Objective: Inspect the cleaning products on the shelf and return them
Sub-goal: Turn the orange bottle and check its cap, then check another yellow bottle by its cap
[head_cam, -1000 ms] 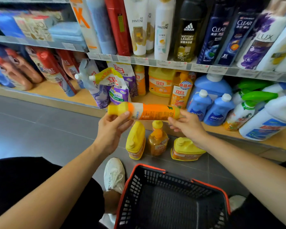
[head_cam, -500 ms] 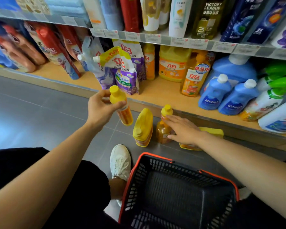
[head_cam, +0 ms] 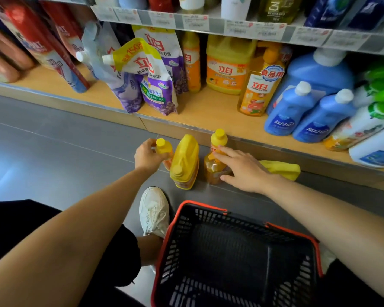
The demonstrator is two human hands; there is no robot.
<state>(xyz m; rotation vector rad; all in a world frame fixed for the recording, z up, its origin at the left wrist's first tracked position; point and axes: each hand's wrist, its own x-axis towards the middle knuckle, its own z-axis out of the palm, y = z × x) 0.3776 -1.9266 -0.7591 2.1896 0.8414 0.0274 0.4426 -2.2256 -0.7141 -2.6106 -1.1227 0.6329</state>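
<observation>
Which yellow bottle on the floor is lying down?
The yellow jug behind the right hand, flat on its side; the other three stand upright.

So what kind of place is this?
Probably a shop's cleaning aisle: price tags line a shelf edge, detergent bottles and refill pouches stand beneath, and a shopping basket sits on the floor.

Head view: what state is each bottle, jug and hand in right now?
small orange bottle, upright, capped, gripped.
left hand, grips small orange bottle.
yellow jug, upright on floor, capped.
amber bottle, upright on floor.
taller yellow-capped bottle, upright, capped.
right hand, fingers straight, touching amber bottle.
second yellow jug, lying on its side.
</observation>
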